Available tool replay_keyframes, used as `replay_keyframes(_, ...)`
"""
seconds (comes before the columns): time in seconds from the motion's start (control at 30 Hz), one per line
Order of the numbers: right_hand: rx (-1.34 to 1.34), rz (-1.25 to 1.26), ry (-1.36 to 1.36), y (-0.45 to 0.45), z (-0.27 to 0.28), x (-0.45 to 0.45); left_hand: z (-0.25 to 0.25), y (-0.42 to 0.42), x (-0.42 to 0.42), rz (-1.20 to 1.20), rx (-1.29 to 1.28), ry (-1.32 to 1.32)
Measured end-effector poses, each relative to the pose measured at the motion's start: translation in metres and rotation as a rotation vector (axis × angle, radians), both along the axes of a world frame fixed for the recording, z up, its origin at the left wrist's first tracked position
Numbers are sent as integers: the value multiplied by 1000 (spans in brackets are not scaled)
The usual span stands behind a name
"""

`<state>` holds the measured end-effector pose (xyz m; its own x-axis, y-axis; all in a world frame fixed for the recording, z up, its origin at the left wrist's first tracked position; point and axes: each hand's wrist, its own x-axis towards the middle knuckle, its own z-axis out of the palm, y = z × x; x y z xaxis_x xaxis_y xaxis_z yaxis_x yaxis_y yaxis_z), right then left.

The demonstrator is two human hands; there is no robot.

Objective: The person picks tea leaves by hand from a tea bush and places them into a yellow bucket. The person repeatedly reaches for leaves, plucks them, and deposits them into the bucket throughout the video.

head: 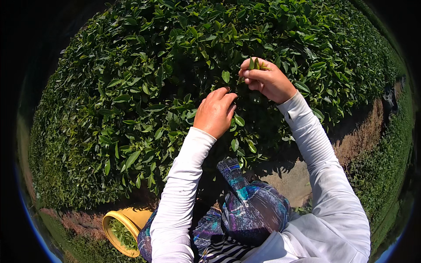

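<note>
A dense tea bush (pixel 138 82) with glossy green leaves fills the area before me. My right hand (pixel 268 80) is raised over the foliage, right of the middle. Between its thumb and fingers it pinches a few plucked tea shoots (pixel 255 64), their pointed leaf tips sticking up. My left hand (pixel 214 113) is lower and to the left, back upward, with its fingers reaching in among the shoots. A single upright leaf (pixel 225 76) stands just beyond its fingertips. The undersides of the left fingers are hidden, so whether they grip anything does not show.
At the lower left, a yellow bucket (pixel 121 231) holds picked green leaves (pixel 122 235) and leans with its mouth facing outward. A patterned dark blue cloth (pixel 253 203) hangs in front of my body. Bare soil (pixel 361 134) and another green row (pixel 384 177) run along the right.
</note>
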<state>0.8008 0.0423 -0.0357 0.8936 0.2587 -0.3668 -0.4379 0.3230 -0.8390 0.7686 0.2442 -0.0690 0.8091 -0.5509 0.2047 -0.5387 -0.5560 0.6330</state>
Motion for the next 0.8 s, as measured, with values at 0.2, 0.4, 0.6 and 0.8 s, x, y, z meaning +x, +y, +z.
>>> replay_keyframes(0.2,-512,-117,-203,-9,-8,46,24,-22,33,181,-56,-254)
replay_keyframes(0.4,-1231,-167,-712,9,-23,84,8,-26,42,30,273,32)
replay_keyframes(0.6,-554,-283,-394,-5,-20,62,-1,-17,20,72,214,-80)
replay_keyframes(0.8,94,56,15,-13,-18,32,-8,-17,19,80,180,-107)
